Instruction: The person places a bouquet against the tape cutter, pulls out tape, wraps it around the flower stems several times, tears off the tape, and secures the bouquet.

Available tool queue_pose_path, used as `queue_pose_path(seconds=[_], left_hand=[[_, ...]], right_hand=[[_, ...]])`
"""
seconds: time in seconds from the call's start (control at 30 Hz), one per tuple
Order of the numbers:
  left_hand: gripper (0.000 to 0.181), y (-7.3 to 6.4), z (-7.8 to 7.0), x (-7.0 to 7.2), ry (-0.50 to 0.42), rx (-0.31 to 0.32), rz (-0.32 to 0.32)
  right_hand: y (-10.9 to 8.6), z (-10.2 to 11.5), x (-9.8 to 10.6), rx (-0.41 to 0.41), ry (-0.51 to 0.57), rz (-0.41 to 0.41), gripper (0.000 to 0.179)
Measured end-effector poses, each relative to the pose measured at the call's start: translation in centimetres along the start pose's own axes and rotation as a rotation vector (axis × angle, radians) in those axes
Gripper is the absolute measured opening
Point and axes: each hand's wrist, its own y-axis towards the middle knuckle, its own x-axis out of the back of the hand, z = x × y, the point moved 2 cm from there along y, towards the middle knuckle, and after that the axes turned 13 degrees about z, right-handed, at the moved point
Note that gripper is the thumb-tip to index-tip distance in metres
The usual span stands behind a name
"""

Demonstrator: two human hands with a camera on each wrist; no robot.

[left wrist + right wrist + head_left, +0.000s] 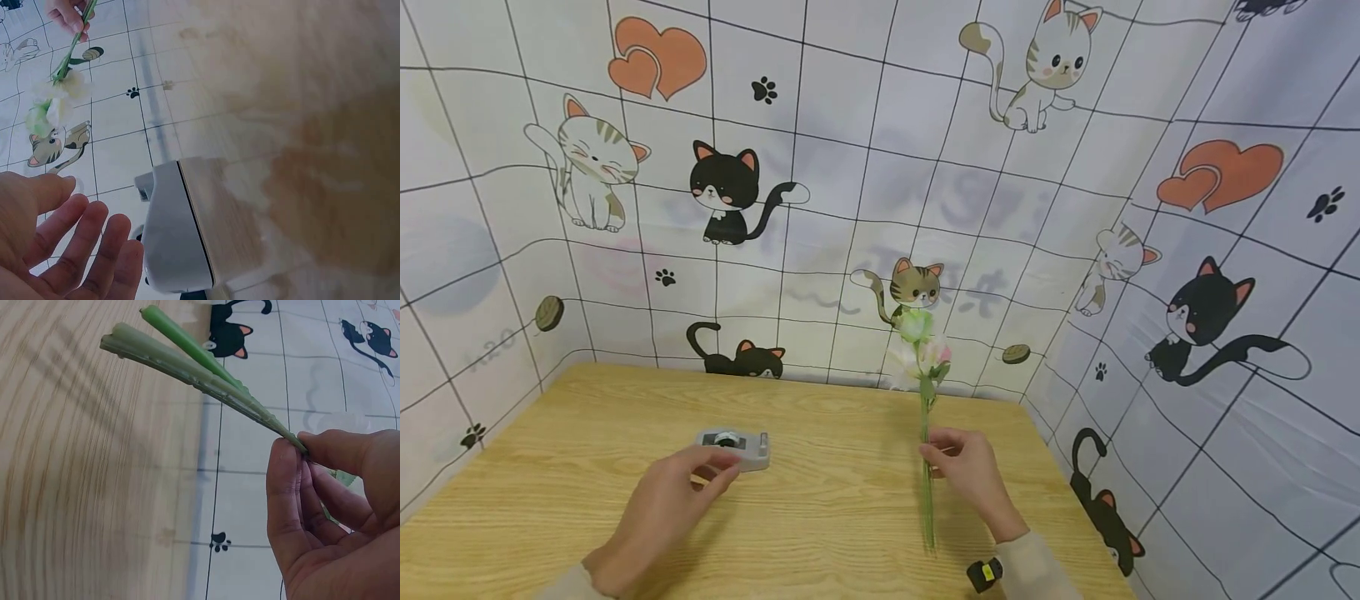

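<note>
A small bunch of flowers with green stems (927, 508) stands upright in my right hand (973, 471), thumb and fingers pinching the stems partway up. Its blooms are one pale green flower (916, 325) and whitish-pink flowers (934, 354). In the right wrist view, the cut ends of the stems (169, 365) spread apart above the wood. My left hand (662, 504) hovers by a grey tape dispenser (754, 450), its fingers loosely bent and nothing between them. The left wrist view shows the dispenser (175, 244) just beside the fingertips; whether they touch it I cannot tell.
The wooden table (820, 517) runs back to a hanging cloth (835, 192) printed with cats, hearts and a grid, which also encloses the left and right sides. A small black device (985, 575) with a yellow mark sits at my right wrist.
</note>
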Motion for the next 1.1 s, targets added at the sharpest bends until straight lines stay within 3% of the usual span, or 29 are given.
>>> queue_pose_path(seconds=[0.23, 0.67, 0.8, 1.1], left_hand=[[0.020, -0.3, 1.0, 1.0, 0.163, -0.040, -0.056], [0.039, -0.3, 2.5, 2.5, 0.300, -0.130, -0.125], [0.047, -0.2, 3.1, 3.0, 0.303, -0.138, -0.108], [0.067, 0.2, 4.9, 3.8, 0.361, -0.090, -0.027]], right_hand=[[-0.1, -1.8, 2.0, -0.051, -0.066, -0.029, 0.024], [-0.2, -4.6, 5.4, -0.156, -0.155, -0.041, 0.021], [-0.3, -5.3, 6.2, -0.178, -0.174, -0.033, 0.021], [-0.4, -6.7, 7.3, -0.220, -0.225, -0.006, 0.020]])
